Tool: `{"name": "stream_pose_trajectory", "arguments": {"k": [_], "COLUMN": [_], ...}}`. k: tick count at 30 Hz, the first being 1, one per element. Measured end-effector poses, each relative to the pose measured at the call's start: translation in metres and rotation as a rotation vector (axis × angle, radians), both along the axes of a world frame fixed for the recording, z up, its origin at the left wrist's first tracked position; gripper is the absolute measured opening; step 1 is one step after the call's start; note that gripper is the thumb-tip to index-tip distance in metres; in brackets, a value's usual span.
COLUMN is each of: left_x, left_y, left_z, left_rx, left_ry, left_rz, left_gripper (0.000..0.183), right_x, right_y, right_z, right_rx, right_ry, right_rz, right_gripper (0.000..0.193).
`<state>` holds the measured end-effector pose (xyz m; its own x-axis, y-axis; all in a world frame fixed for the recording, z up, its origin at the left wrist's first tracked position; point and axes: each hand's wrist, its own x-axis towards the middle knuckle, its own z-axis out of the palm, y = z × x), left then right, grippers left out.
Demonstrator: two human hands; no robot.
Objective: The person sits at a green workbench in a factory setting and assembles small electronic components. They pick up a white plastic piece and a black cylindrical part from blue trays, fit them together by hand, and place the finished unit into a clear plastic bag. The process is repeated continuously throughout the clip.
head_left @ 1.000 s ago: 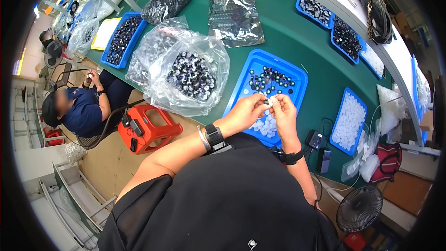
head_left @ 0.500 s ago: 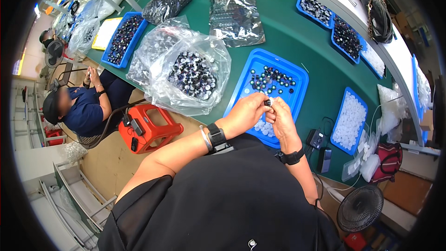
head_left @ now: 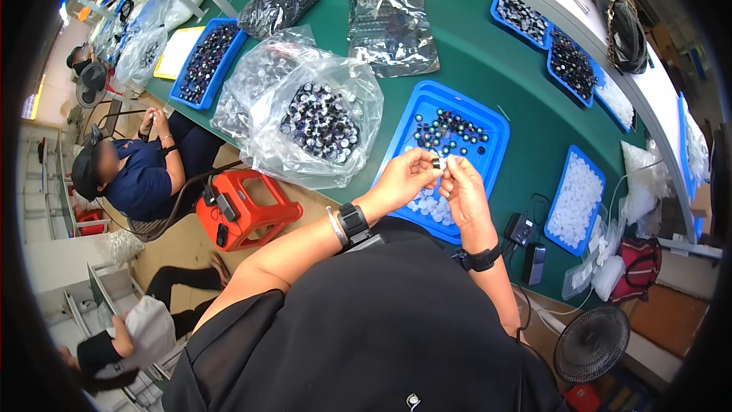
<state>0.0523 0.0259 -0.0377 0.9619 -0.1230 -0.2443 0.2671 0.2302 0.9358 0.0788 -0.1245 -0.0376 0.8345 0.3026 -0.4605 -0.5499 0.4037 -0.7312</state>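
Left hand: our left hand [head_left: 402,180] is pinched on a small dark cap [head_left: 436,162], thumb and fingertips closed round it, just above the near end of the blue tray [head_left: 496,131].
Right hand: our right hand [head_left: 463,191] meets the left at that same piece, fingertips closed on a small white part against the cap; we cannot tell whether the two parts are already seated together.
Where the piece is: held in the air between both hands, over the tray's near end, above the white inserts [head_left: 427,206] lying there.
Tray: it sits at the near edge of the green table [head_left: 488,69], its near end at or slightly past that edge; dark caps [head_left: 446,130] lie loose in its far half.
Risk, dropping: we judge the grip to be fingertip-only on a very small piece, so a slip would let it fall; since the hands hover close to the table's near edge, it could miss the tray and land on the floor.
Risk, tray: a nudge from our wrists could tip or shift the tray off the edge and scatter the loose caps.
Risk, bag: the open clear bag of caps [head_left: 320,118] lies just left of the tray near the same edge; a left-elbow sweep could spill it.
Risk, misfit: pressing the white part in crooked could jam it.
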Motion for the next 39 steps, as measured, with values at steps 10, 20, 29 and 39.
{"name": "stream_pose_trajectory", "arguments": {"k": [10,20,29,39], "left_x": [-0.005,0.0,-0.001,-0.009], "left_y": [0.005,0.002,0.008,0.009], "left_z": [0.007,0.004,-0.003,-0.036], "left_rx": [0.242,-0.088,-0.649,-0.792], "left_ry": [-0.017,0.075,0.482,0.65], "left_rz": [-0.077,-0.047,-0.117,-0.122], "left_gripper": [0.023,0.021,0.027,0.028], "right_x": [-0.004,-0.004,-0.007,-0.013], "right_y": [-0.003,-0.006,-0.003,0.004], "right_z": [-0.003,-0.001,0.005,-0.006], "right_rx": [-0.194,-0.036,-0.599,-1.106], "right_ry": [-0.171,-0.176,-0.717,-1.262], "right_rz": [0.063,-0.012,0.171,0.229], "right_gripper": [0.014,0.021,0.033,0.016]}}
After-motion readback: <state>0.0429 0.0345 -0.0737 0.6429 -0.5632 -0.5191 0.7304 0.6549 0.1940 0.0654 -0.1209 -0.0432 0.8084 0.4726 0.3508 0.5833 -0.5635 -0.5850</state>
